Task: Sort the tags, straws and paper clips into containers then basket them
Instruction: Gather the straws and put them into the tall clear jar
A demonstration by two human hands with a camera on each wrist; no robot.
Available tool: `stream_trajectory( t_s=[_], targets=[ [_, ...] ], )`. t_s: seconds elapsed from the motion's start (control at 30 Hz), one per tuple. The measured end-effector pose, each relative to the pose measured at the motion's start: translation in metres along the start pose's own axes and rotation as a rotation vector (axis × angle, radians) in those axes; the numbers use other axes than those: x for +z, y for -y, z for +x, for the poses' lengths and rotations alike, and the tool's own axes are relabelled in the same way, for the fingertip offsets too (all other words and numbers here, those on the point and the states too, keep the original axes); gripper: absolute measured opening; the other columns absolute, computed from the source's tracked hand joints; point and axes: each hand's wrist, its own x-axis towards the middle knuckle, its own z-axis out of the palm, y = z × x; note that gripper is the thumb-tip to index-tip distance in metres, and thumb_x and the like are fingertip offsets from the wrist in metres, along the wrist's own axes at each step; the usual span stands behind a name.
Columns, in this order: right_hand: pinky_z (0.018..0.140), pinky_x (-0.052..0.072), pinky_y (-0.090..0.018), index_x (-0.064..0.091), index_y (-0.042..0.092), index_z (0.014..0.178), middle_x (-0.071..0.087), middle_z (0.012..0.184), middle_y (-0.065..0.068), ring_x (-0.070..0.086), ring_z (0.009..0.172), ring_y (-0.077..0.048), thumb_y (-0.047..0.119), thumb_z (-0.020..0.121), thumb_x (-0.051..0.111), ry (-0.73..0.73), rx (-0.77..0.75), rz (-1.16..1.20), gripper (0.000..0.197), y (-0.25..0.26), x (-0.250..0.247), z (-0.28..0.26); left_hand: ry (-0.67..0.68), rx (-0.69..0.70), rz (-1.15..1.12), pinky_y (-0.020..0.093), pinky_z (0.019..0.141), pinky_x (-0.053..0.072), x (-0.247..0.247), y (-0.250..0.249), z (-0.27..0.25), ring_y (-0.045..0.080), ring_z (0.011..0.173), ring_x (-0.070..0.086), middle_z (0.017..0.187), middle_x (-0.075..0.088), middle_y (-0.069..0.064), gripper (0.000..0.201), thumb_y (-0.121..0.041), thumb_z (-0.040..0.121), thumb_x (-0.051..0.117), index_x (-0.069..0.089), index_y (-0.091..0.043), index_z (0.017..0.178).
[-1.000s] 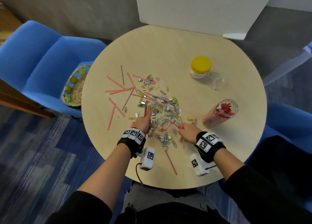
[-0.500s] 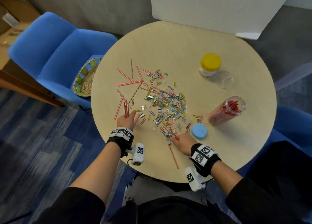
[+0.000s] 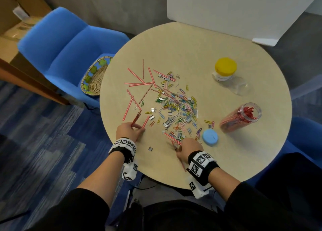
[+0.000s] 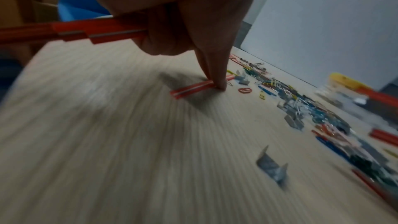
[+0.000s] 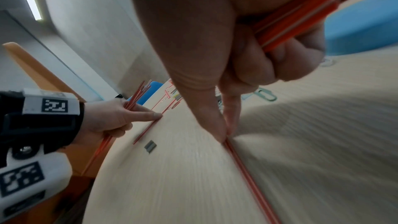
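Red striped straws (image 3: 137, 82), coloured paper clips (image 3: 179, 107) and small metal tags (image 3: 150, 149) lie scattered on the round table (image 3: 235, 154). My left hand (image 3: 129, 130) grips a bundle of straws (image 4: 71, 31) in curled fingers, and its fingertip (image 4: 219, 84) presses another straw (image 4: 191, 89) on the table. My right hand (image 3: 187, 148) also holds a bundle of straws (image 5: 297, 16) and pinches one more straw (image 5: 243, 166) against the tabletop near the front edge.
A clear jar (image 3: 241, 117) with straws lies on its side at the right, its blue lid (image 3: 210, 137) beside my right hand. A yellow-lidded jar (image 3: 225, 69) stands farther back. A woven basket (image 3: 95, 78) sits on a blue chair (image 3: 66, 39) at the left.
Both hands drew back toward me from the pile, each carrying straws. The left went left to a loose straw; the right reached the straw near the front edge.
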Motion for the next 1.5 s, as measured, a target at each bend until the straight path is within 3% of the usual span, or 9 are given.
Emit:
stream_trajectory(
  t_s=[0.17, 0.4, 0.57, 0.7, 0.87, 1.07, 1.23, 1.4, 1.5],
  targets=[
    [0.068, 0.054, -0.030, 0.067, 0.012, 0.090, 0.064, 0.082, -0.002, 0.063, 0.075, -0.020, 0.034, 0.086, 0.070, 0.006, -0.045, -0.086, 0.023, 0.006, -0.006, 0.006, 0.017, 0.053, 0.171, 0.028, 0.068, 0.053, -0.003, -0.012, 0.011, 0.018, 0.070, 0.061, 0.070, 0.060, -0.004, 0.013, -0.037, 0.085, 0.070, 0.074, -0.025, 0.090],
    [0.052, 0.038, -0.024, 0.048, 0.013, 0.074, 0.050, 0.072, -0.001, 0.054, 0.073, -0.021, 0.027, 0.087, 0.069, 0.154, -0.039, 0.001, 0.028, 0.001, -0.031, 0.022, 0.273, 0.151, 0.375, 0.034, 0.078, 0.052, -0.010, -0.027, 0.029, 0.026, 0.086, 0.064, 0.097, 0.068, 0.010, 0.028, -0.032, 0.096, 0.053, 0.065, -0.009, 0.106],
    [0.054, 0.039, -0.022, 0.055, 0.018, 0.080, 0.056, 0.072, 0.001, 0.054, 0.067, -0.018, 0.029, 0.089, 0.063, 0.224, -0.070, 0.110, 0.016, -0.013, -0.067, 0.032, 0.279, 0.302, 0.211, 0.027, 0.078, 0.045, -0.027, -0.037, 0.043, 0.023, 0.089, 0.063, 0.096, 0.071, 0.006, 0.020, -0.026, 0.098, 0.054, 0.063, -0.010, 0.106],
    [0.052, 0.047, -0.023, 0.060, 0.013, 0.075, 0.065, 0.062, -0.001, 0.060, 0.053, -0.014, 0.022, 0.093, 0.063, 0.267, -0.043, 0.500, 0.020, -0.022, -0.091, 0.041, 0.174, 0.380, -0.011, 0.024, 0.065, 0.041, -0.054, -0.051, 0.062, 0.015, 0.077, 0.062, 0.085, 0.073, 0.000, 0.016, -0.016, 0.097, 0.055, 0.062, -0.013, 0.111],
    [0.054, 0.037, -0.026, 0.055, 0.016, 0.066, 0.051, 0.065, -0.002, 0.044, 0.055, -0.015, 0.024, 0.093, 0.062, 0.134, 0.095, 0.429, 0.029, -0.014, -0.119, 0.064, 0.009, 0.155, 0.082, 0.036, 0.073, 0.048, -0.068, -0.042, 0.092, 0.032, 0.081, 0.061, 0.094, 0.068, 0.014, 0.029, -0.032, 0.100, 0.045, 0.063, -0.010, 0.109],
    [0.050, 0.031, -0.023, 0.071, 0.006, 0.104, 0.045, 0.070, 0.001, 0.041, 0.055, -0.010, 0.014, 0.102, 0.042, 0.085, 0.107, 0.367, 0.030, 0.020, -0.148, 0.099, -0.024, -0.034, 0.184, 0.034, 0.069, 0.042, -0.061, -0.020, 0.108, 0.036, 0.084, 0.062, 0.092, 0.069, 0.017, 0.051, -0.039, 0.103, 0.032, 0.066, -0.003, 0.092],
    [0.061, 0.040, -0.025, 0.069, 0.005, 0.099, 0.065, 0.089, -0.011, 0.057, 0.071, -0.026, 0.019, 0.100, 0.045, -0.108, 0.098, 0.293, 0.028, 0.053, -0.159, 0.136, 0.001, -0.088, 0.080, 0.035, 0.074, 0.043, -0.054, -0.018, 0.115, 0.038, 0.087, 0.062, 0.093, 0.069, 0.022, 0.059, -0.040, 0.104, 0.029, 0.069, 0.002, 0.092],
    [0.063, 0.042, -0.026, 0.062, 0.016, 0.094, 0.059, 0.082, -0.002, 0.058, 0.075, -0.023, 0.036, 0.082, 0.077, -0.184, 0.084, 0.167, 0.028, 0.072, -0.162, 0.161, 0.053, -0.111, 0.168, 0.031, 0.063, 0.044, -0.054, -0.013, 0.119, 0.024, 0.069, 0.057, 0.076, 0.063, 0.003, 0.037, -0.052, 0.086, 0.060, 0.058, -0.016, 0.078],
    [0.055, 0.041, -0.024, 0.067, 0.010, 0.088, 0.068, 0.083, -0.005, 0.061, 0.068, -0.022, 0.026, 0.079, 0.080, -0.147, 0.091, 0.050, 0.022, 0.077, -0.156, 0.174, 0.094, -0.130, 0.202, 0.028, 0.066, 0.044, -0.056, -0.015, 0.116, 0.018, 0.074, 0.059, 0.078, 0.061, -0.005, 0.035, -0.054, 0.074, 0.074, 0.061, -0.023, 0.082]
  ],
)
